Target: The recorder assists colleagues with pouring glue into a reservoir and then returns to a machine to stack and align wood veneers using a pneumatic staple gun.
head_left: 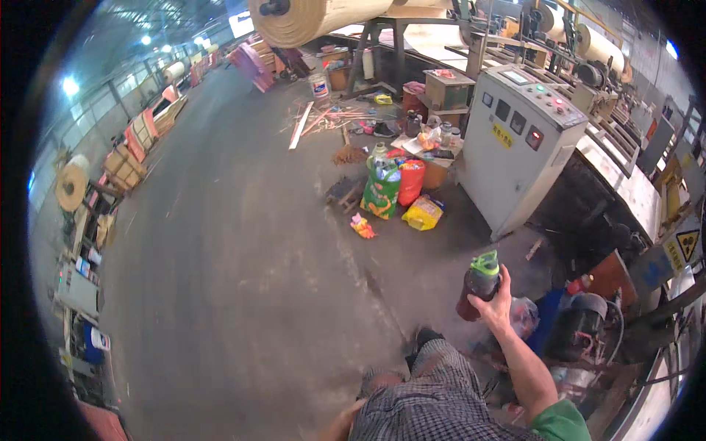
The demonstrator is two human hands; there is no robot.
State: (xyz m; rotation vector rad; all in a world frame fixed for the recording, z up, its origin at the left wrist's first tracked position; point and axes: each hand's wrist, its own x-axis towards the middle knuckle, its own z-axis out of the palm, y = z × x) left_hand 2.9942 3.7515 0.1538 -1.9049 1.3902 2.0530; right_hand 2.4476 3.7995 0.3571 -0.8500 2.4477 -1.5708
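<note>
My right hand (498, 300) is wrapped round a dark drinks bottle (471, 295) with a bright green lid. The bottle is held up in front of me, a little tilted, and its contents look dark reddish. A bit of my left arm (342, 424) shows at the lower edge beside my checked clothing, and its fingers are hidden. Beyond the bottle stands a grey control cabinet (507, 158) with buttons and small displays.
Left of the cabinet, a green bag (381, 192) of bottles, a red bag (411, 181) and a yellow bag (423, 213) sit on the floor. Behind them are cluttered boxes and wood strips (334, 117). A motor (585, 323) with hoses lies to my right. Large rolls (290, 20) hang at the back.
</note>
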